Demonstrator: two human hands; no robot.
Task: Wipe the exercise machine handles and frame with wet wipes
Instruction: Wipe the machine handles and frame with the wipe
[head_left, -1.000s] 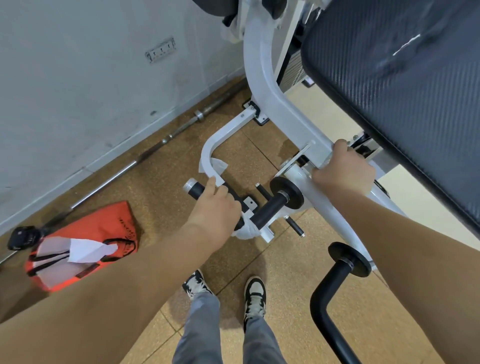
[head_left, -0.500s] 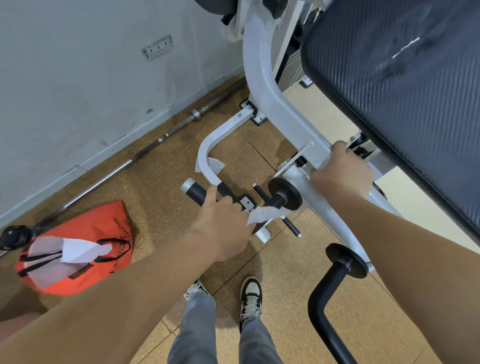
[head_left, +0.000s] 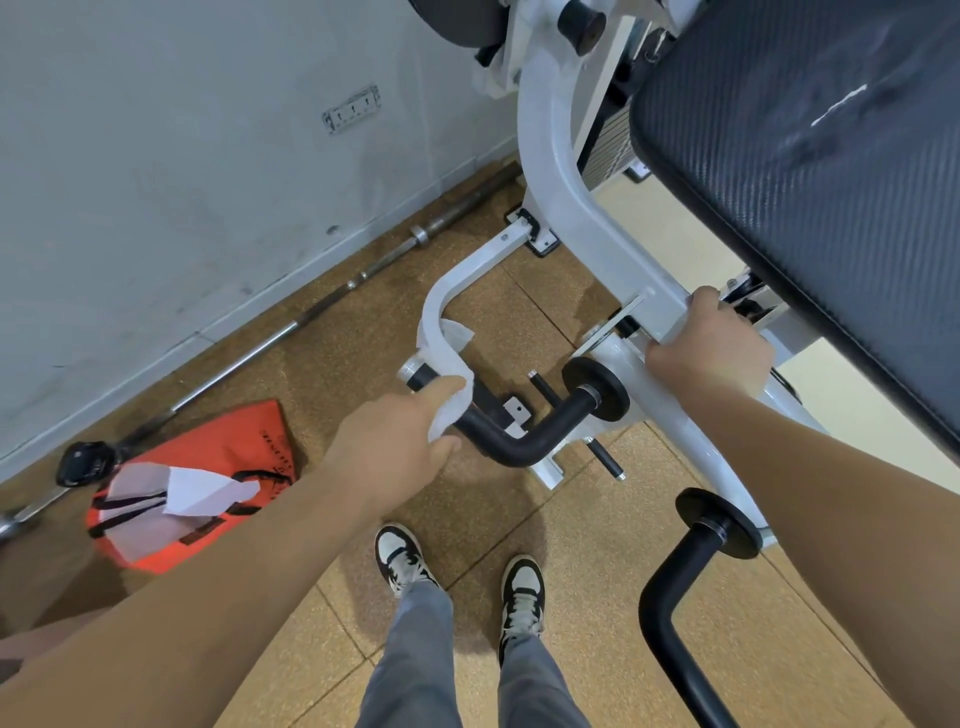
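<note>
A white exercise machine frame (head_left: 571, 208) runs from the top centre down to the right. Its curved black handle (head_left: 524, 441) sticks out low in the middle. My left hand (head_left: 395, 447) grips a white wet wipe (head_left: 452, 402) wrapped over the left part of that handle, near its chrome end cap (head_left: 410, 370). My right hand (head_left: 709, 345) grips the white frame bar just under the black seat pad (head_left: 810, 171). A second black handle (head_left: 670, 597) curves down at the lower right.
An orange bag (head_left: 208, 467) with white wipes (head_left: 192, 493) sticking out lies on the cork floor at the left. A steel barbell (head_left: 291, 330) lies along the grey wall. Another wipe (head_left: 457, 332) hangs on the white floor bar. My shoes (head_left: 400, 558) stand below.
My left hand slid with the wipe from the middle of the black handle back toward its left end, uncovering the handle's bend. My right hand kept its hold on the frame.
</note>
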